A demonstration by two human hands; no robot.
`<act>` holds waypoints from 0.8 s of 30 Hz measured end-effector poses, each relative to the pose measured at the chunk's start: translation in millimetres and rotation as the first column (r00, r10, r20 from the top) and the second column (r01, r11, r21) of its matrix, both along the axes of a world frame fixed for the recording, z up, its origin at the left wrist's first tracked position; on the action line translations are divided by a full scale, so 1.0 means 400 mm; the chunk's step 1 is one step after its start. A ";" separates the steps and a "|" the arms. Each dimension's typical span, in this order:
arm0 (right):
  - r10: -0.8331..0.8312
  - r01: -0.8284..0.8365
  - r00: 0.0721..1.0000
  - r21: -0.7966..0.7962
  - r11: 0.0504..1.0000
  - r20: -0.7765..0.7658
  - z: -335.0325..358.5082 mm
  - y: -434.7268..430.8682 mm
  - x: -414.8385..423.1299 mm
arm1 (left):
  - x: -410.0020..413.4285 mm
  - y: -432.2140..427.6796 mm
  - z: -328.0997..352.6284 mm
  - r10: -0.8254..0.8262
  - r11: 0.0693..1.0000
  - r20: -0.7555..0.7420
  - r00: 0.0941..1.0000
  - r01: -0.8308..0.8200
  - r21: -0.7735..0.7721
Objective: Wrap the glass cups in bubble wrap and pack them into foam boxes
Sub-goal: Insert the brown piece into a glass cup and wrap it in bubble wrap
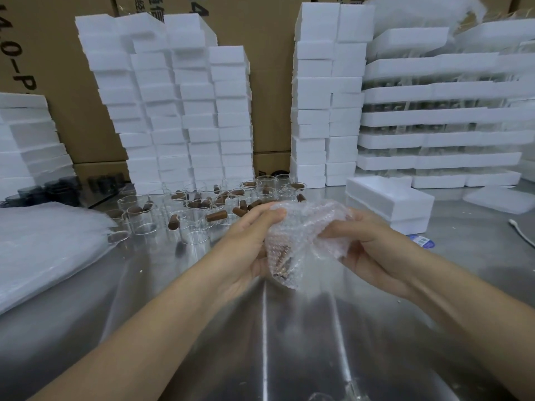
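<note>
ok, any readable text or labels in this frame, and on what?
"40-P", printed sideways and cut off by the frame edge: left cardboard box.
"4", cut off at the top, beside partial Chinese characters I can't make out: top cardboard box.
Blue sticker on the table: print too small to read.

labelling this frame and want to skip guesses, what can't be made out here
All in the head view:
- What the bubble wrap holds: covered by the wrap; only a brown blur shows through.
- Parts of the fingers of the left hand and right hand: hidden behind the wrap.
- Contents of the foam box: not visible.
- Print on the carton: cut off by the left edge.
- The blue label: too small to read.
</note>
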State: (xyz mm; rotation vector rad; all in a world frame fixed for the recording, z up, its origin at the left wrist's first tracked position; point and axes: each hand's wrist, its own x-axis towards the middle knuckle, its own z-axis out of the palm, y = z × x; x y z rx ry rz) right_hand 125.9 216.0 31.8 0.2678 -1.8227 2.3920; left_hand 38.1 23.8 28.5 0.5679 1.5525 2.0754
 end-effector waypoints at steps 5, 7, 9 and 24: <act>0.165 -0.166 0.986 -0.041 0.985 -0.040 0.014 -0.002 0.002 | -0.001 -0.004 0.014 0.054 0.998 0.025 0.998 -0.054 0.009; 0.066 -0.066 0.998 -0.026 0.998 -0.010 0.014 -0.007 -0.002 | 0.004 -0.003 0.020 0.053 0.999 0.051 0.997 -0.053 0.000; -0.139 0.139 0.990 0.012 0.990 0.000 0.006 -0.007 -0.007 | 0.012 -0.001 0.023 0.029 0.999 0.105 0.994 -0.026 -0.028; -0.162 0.525 0.838 0.688 0.500 -0.522 -0.015 -0.046 0.021 | 0.010 -0.021 0.030 -0.077 0.997 0.375 0.924 0.064 0.048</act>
